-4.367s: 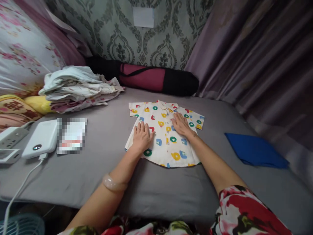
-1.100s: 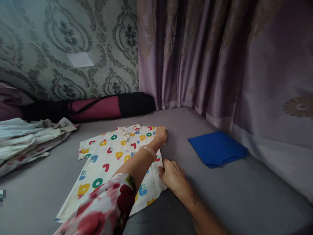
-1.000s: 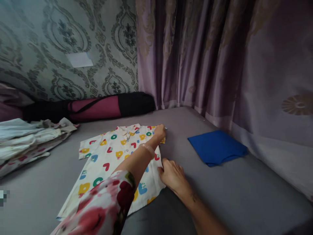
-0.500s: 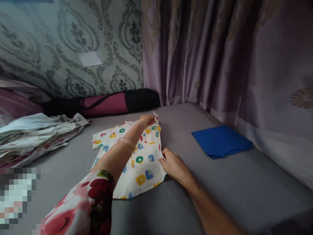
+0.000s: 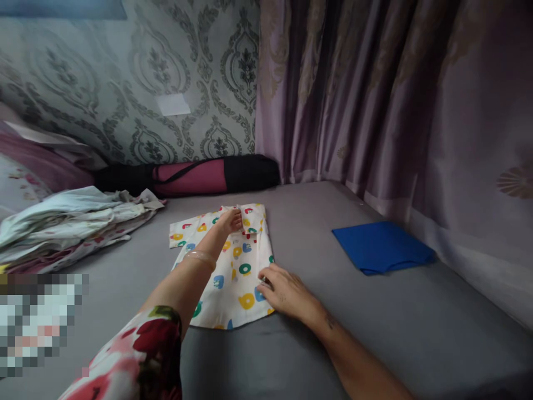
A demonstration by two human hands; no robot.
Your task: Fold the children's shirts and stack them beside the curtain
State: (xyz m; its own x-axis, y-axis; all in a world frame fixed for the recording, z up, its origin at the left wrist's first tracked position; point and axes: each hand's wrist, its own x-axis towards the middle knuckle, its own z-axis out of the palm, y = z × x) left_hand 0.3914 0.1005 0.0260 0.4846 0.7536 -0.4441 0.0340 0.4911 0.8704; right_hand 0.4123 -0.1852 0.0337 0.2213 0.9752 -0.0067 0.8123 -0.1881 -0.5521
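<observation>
A short-sleeved white shirt (image 5: 233, 266) with colourful letter prints lies flat on the grey bed. Its right side is folded inward, and the right sleeve (image 5: 255, 214) lies over the top of the body. My left hand (image 5: 234, 220) reaches across the shirt, its closed fingers gripping the sleeve's end near the collar. At the folded right edge, low near the hem, my right hand (image 5: 287, 291) pinches the cloth between thumb and fingers. My left forearm hides part of the shirt's left side.
A folded blue cloth (image 5: 383, 247) lies to the right. On the left is a pile of clothes (image 5: 75, 222). A long maroon and black bag (image 5: 191, 176) rests along the wallpapered wall, and purple curtains (image 5: 333, 100) hang at the right.
My left hand has brought the right sleeve leftward and down onto the shirt. My right hand has moved slightly left and lower with the side edge, which now lies folded in.
</observation>
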